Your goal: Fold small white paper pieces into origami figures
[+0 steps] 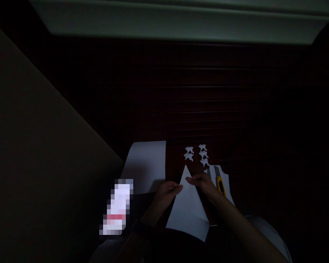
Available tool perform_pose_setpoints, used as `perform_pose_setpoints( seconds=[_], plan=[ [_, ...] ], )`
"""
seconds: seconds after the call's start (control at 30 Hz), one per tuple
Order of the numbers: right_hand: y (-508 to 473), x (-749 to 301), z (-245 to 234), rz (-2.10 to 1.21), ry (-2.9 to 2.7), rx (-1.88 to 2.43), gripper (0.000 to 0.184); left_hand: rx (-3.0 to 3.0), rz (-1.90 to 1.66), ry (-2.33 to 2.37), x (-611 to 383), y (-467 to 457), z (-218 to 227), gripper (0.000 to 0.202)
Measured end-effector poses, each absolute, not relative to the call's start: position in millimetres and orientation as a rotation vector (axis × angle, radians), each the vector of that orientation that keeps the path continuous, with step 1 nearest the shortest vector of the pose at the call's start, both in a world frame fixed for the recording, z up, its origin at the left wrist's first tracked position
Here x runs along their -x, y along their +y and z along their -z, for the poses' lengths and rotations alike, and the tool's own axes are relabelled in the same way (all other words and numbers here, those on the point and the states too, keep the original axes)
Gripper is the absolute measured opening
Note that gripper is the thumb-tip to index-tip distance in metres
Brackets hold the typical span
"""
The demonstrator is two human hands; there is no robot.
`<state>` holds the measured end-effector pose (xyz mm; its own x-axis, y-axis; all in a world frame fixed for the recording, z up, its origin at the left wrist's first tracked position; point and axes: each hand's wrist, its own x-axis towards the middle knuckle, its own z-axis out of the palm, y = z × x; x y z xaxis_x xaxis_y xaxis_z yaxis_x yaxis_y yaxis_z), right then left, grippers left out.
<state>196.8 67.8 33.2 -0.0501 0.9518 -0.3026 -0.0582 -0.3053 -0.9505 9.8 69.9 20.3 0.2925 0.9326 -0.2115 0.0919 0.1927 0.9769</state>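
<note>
Five small folded paper figures point(203, 154) lie on the dark surface point(178, 153) beyond the hands, two in a left-hand group and three in a right-hand one; these look like the finished part of the folding. The piece in hand, a pointed white paper sheet point(188, 208), is at a far earlier stage, to judge by its shape: it narrows to a sharp tip facing away from the person, while its near end is broad, with a crease or bent flap at the lower right corner. It sits between the two hands, just short of the figures.

The left hand point(167, 194) has its fingers clamped on the sheet's left edge, below the tip. The right hand point(205, 185) reaches over the right edge, its fingers seemingly closed on the paper near the tip (their underside is hidden). Most of the shaping of this piece appears left to do, as it has none of the figures' small, jagged outline.

A larger blank sheet point(148, 164) lies to the left, with no fold that shows in this dim light. To the right, a yellow utility knife point(220, 185) rests unheld on white paper pieces point(227, 184), near the right forearm.
</note>
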Motion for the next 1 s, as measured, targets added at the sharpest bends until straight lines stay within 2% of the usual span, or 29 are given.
perform_pose_setpoints(
  seconds=[0.63,1.0],
  plan=[
    [69,-198,-32,-1.501,-0.931,1.304,0.028,-1.21,-0.73,1.074,-10,67,-30,0.027],
    [68,-195,-29,-1.39,-1.099,1.362,0.039,-1.17,-0.769,1.141,-7,72,-31,0.029]
  ],
)
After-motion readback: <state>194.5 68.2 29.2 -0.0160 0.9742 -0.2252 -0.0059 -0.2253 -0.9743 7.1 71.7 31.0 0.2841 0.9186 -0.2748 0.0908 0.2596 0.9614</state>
